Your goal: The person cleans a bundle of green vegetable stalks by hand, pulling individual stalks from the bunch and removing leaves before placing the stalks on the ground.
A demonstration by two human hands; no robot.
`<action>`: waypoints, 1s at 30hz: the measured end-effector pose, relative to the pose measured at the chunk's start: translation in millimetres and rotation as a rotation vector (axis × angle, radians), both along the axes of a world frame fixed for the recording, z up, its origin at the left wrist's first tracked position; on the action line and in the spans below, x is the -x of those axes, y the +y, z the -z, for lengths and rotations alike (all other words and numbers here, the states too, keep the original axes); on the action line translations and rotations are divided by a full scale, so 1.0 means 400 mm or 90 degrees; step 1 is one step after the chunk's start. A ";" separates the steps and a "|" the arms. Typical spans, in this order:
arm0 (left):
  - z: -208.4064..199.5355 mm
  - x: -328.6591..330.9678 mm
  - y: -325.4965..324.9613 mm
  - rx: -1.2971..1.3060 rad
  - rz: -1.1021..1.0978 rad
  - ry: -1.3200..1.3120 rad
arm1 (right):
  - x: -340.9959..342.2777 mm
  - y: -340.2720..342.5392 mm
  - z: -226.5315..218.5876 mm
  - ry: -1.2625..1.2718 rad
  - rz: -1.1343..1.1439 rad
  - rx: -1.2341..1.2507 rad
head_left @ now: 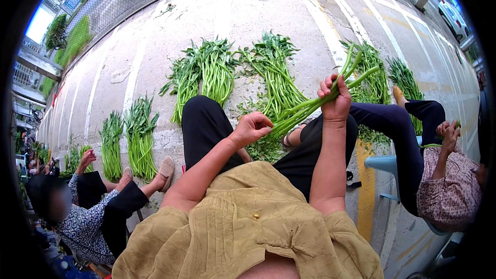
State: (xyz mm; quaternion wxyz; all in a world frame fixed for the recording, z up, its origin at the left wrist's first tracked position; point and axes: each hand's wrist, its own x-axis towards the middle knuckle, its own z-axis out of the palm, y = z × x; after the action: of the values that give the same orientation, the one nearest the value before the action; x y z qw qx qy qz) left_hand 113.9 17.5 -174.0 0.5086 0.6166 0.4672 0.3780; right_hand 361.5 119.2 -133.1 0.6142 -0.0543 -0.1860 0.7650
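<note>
My right hand (335, 99) is closed round a small bunch of water spinach (305, 107), raised above my right knee. Its pale green stem ends stick out past the fist to the upper right. The other end slants down to the left, toward my left hand (251, 129). That hand has thumb and fingertips pinched together by the lower end of the bunch; whatever lies between them is too small to make out. Just beyond my knees, a loose pile of water spinach (276, 80) lies on the ground, with torn leaves (264, 150) scattered between my feet.
More water spinach bundles (217, 72) lie ahead, others (139, 139) at the left and a further one (372, 70) at the right. A person (88, 212) sits close on my left. Another person (449, 186) sits on a light blue stool (385, 164) at my right.
</note>
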 end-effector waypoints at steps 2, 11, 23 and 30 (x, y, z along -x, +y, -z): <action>-0.004 -0.007 -0.003 -0.016 0.013 0.017 | 0.002 -0.001 0.000 -0.012 0.008 0.006; 0.000 -0.037 -0.015 -0.010 0.007 0.040 | 0.019 -0.008 -0.004 -0.089 0.051 0.026; 0.021 -0.049 -0.007 -0.046 0.010 0.070 | 0.037 -0.014 -0.005 -0.132 0.079 0.057; 0.027 -0.041 -0.006 -0.023 -0.014 0.056 | 0.044 -0.017 -0.010 -0.160 0.111 0.092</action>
State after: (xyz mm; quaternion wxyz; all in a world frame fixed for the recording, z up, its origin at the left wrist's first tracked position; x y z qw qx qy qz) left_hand 130.5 15.1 -184.7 0.4721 0.6366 0.4887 0.3647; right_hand 343.8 112.5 -129.3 0.6446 -0.2095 -0.2001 0.7075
